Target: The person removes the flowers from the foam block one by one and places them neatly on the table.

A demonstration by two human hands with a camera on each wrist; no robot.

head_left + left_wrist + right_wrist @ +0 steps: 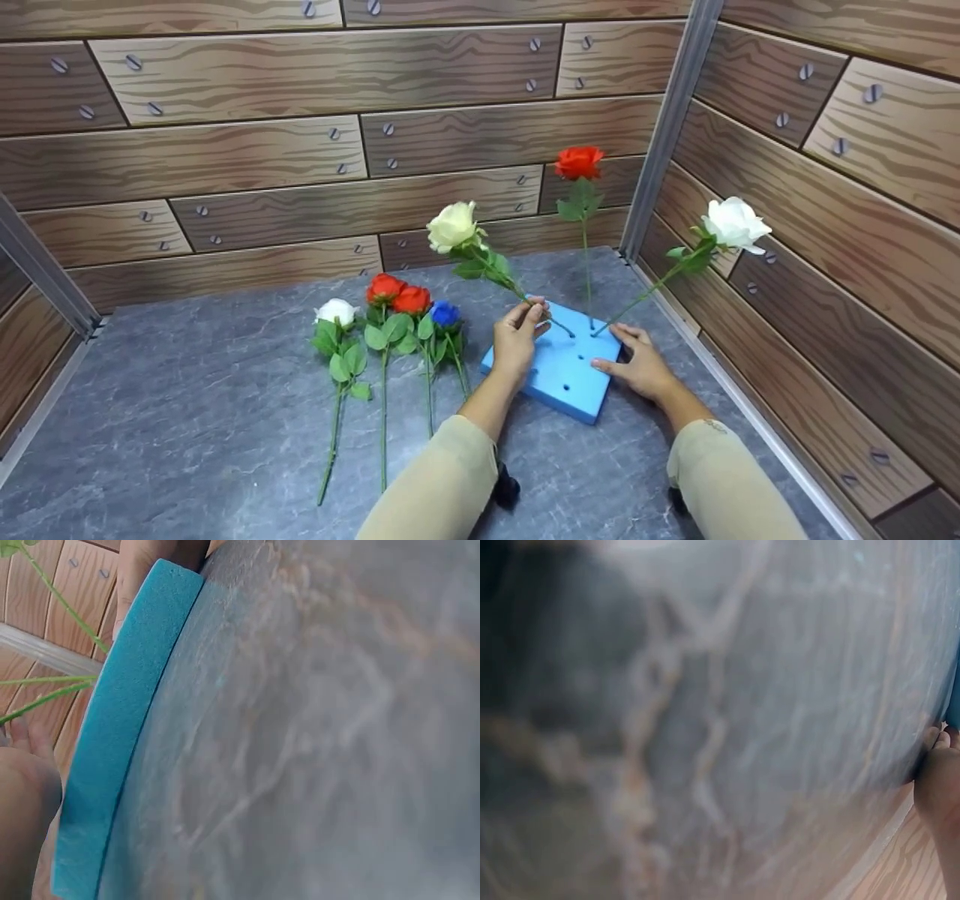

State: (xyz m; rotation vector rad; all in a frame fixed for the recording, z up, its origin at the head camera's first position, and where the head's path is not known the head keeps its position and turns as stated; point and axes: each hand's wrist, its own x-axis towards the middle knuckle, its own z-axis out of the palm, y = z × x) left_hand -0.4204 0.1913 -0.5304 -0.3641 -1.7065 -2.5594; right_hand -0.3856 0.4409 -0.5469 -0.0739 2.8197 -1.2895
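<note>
the left hand (517, 341) pinches the stem of a cream rose (454, 227) between thumb and fingers, low down, likely to steer the stem's foot, which seems to sit in a hole of the blue block (551, 367). the right hand (641, 364) is clamped on the block's right corner, thumb near the top's edge, probably to stop it sliding.

the block lies flat near the counter's right edge, toward the far right corner. its holes hold up a red rose (579, 163), nearly upright, and a white rose (735, 223), leaning right. left of the block lie another white rose (335, 311), two red roses (384, 289) and some blue flowers (444, 313), heads toward the far edge, perhaps so the stems are easy to grab.

the counter (225, 412) is gray and marbled; plank-patterned walls (315, 75) with drawn screws and metal posts (667, 112) enclose it.
</note>
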